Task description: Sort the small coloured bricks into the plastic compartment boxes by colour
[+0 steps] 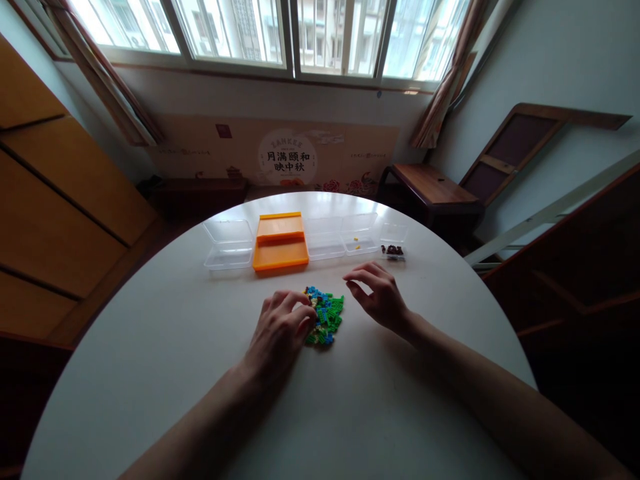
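A small heap of toy building bricks [330, 317], mostly green and blue with some beige and dark ones, lies on the white round table [200, 400]. My left hand [283, 327] is at the heap's left side, fingers curled and thumb close to the index finger; its fingertips partly cover the bricks, and what they grip cannot be made out. To the upper right of the heap, my right hand [377, 297] hovers with thumb and index finger brought together in a pinch. Anything between those fingertips is too small to name.
Behind the heap stand an open orange box [281, 255] and clear lidded boxes [229, 257], [327, 248] in a row. One clear box [367, 245] holds a few yellow pieces; a smaller box at right holds dark brown pieces [393, 251]. A wooden stool [435, 183] stands beyond.
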Tool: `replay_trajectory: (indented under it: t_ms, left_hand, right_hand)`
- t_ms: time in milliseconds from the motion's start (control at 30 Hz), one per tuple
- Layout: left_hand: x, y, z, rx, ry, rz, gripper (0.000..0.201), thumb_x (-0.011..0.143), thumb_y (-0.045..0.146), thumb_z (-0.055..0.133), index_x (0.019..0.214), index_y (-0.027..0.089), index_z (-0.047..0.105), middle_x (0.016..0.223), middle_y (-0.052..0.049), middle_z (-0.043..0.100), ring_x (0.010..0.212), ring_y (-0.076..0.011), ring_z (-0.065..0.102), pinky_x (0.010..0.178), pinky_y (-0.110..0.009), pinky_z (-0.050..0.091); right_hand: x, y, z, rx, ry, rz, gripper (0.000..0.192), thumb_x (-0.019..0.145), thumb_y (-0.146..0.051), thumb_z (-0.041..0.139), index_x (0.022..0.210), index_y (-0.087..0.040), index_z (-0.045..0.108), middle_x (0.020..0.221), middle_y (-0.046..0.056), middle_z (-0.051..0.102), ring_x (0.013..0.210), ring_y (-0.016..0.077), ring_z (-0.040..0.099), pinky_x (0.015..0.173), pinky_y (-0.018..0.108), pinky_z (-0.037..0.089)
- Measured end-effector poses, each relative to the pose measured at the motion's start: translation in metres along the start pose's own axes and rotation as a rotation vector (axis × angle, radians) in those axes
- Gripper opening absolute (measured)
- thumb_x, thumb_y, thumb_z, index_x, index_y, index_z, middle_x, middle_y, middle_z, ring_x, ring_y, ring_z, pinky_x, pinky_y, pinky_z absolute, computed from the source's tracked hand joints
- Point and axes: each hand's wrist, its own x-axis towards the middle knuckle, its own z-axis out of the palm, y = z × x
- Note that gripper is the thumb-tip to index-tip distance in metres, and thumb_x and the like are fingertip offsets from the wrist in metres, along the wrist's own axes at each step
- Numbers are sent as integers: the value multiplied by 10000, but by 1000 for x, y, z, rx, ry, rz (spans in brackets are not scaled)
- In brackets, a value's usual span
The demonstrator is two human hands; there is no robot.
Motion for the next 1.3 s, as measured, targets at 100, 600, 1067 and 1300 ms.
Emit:
replay_trajectory:
  t_ms: [100,600,1067,1300]
  left_hand:
    - [1,1,-1,4,-16,8,104,878,191,569,829,222,655,1029,-40,645,1012,-224,492,858,-385,377]
    - [2,1,-2,16,-8,18,70,876,238,591,847,216,650,1021,-46,655,993,-219,506,858,-381,377]
    - [1,4,-3,-44,232,12,83,900,226,557,871,210,633,994,-49,644,974,-202,526,858,-362,411]
    - [0,8,-3,19,246,83,69,900,219,565,893,225,633,984,-36,657,981,-194,530,855,-342,389]
  right_hand:
    - [0,0,0,7,2,-8,133,852,-124,568,893,-201,669,842,48,662,803,181,590,715,329,509]
    - [0,-4,1,17,-20,-5,126,866,-159,563,889,-212,674,842,50,667,804,184,595,714,332,507]
    - [-3,-35,13,249,-269,102,154,886,-300,598,822,-191,686,744,31,658,700,147,597,690,276,477]
    - [-5,-34,16,309,-310,75,153,893,-282,583,839,-189,692,749,38,659,702,148,605,686,268,487]
